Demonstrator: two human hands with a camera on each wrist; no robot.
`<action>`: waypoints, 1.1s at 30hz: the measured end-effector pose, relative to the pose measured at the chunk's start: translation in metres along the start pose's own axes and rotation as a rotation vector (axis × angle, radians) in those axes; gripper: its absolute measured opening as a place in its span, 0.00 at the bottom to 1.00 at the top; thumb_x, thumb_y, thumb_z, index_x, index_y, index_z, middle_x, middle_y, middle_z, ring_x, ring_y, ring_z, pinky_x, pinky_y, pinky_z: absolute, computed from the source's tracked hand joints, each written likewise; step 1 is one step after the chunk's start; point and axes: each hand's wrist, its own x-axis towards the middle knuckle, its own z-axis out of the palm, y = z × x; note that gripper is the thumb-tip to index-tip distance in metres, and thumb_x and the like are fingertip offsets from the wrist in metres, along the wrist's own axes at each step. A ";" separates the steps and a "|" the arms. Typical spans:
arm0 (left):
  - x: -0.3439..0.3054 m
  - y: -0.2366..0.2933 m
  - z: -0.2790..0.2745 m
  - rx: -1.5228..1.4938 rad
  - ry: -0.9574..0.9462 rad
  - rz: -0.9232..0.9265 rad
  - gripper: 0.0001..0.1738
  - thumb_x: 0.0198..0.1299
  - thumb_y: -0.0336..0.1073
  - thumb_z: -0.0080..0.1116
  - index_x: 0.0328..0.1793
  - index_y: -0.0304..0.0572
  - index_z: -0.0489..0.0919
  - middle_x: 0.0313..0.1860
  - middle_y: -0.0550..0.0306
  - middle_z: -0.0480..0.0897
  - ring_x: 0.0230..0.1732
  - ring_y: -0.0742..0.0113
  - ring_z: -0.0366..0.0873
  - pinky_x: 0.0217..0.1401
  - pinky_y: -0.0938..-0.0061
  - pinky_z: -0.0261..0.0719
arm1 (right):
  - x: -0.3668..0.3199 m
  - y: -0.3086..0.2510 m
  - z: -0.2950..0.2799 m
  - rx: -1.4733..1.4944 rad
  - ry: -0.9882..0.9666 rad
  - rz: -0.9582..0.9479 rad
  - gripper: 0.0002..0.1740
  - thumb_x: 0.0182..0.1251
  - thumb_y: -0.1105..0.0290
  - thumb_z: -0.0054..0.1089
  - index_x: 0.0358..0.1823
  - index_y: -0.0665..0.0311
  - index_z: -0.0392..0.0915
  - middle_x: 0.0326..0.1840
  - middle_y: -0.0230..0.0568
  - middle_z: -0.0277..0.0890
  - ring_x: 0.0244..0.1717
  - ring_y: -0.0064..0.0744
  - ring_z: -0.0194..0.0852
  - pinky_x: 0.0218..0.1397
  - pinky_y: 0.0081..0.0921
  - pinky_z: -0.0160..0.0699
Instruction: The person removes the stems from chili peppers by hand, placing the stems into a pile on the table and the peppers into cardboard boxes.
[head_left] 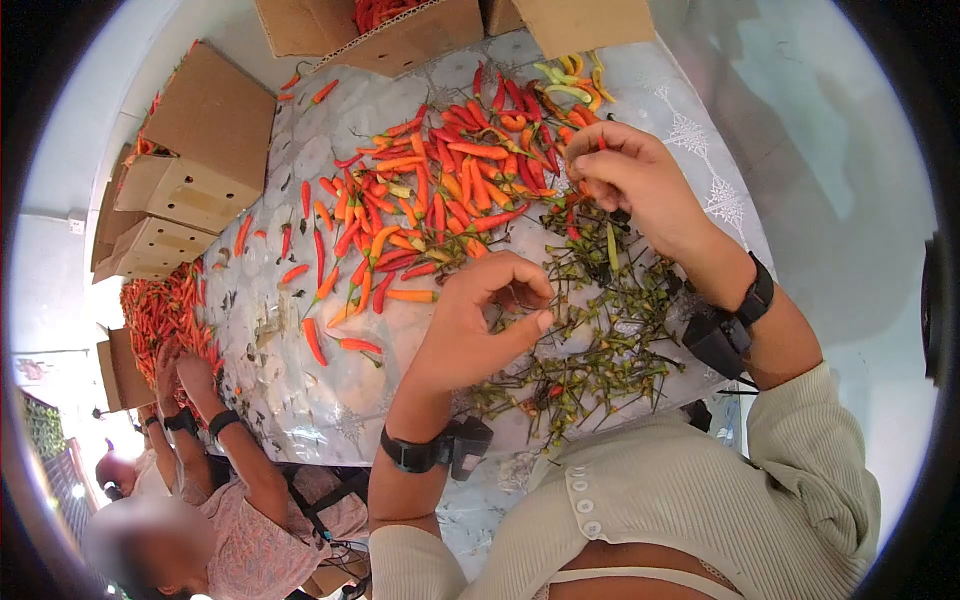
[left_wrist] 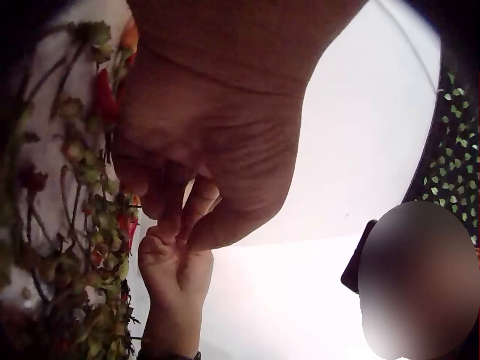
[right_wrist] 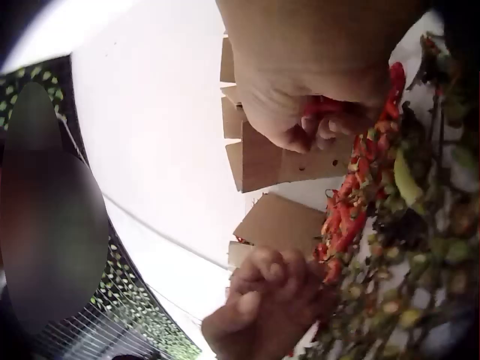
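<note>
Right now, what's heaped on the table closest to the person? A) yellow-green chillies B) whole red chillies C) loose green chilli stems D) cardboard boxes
C: loose green chilli stems lie heaped by the left hand and the right hand, which pinches a red chilli pepper; the red and orange chilli pile lies farther off.

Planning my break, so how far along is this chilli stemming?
Done: a heap of pulled green stems lies nearby. In hand: the right hand pinches a red chilli; the left hand curls above the stems, contents unclear. Left: a large chilli pile on the table.
</note>
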 end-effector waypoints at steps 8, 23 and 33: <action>-0.002 -0.003 -0.002 0.045 -0.011 -0.041 0.06 0.54 0.26 0.61 0.37 0.38 0.76 0.34 0.64 0.74 0.35 0.78 0.70 0.37 0.83 0.67 | 0.002 0.011 0.012 -1.040 0.056 -0.398 0.16 0.53 0.60 0.67 0.39 0.61 0.79 0.30 0.43 0.74 0.31 0.37 0.74 0.36 0.30 0.73; -0.001 -0.004 0.001 0.052 0.051 -0.051 0.05 0.55 0.27 0.61 0.35 0.37 0.77 0.31 0.65 0.75 0.32 0.80 0.70 0.35 0.83 0.68 | 0.008 0.022 0.018 -1.040 -0.019 -0.553 0.09 0.55 0.66 0.60 0.37 0.59 0.79 0.34 0.40 0.76 0.39 0.44 0.75 0.40 0.37 0.74; 0.000 -0.007 0.000 -0.019 0.288 0.013 0.10 0.56 0.30 0.63 0.41 0.37 0.76 0.33 0.63 0.76 0.33 0.79 0.73 0.34 0.84 0.71 | -0.007 0.000 0.023 -0.583 0.145 -0.483 0.06 0.55 0.72 0.61 0.35 0.60 0.80 0.29 0.36 0.78 0.26 0.31 0.74 0.31 0.26 0.71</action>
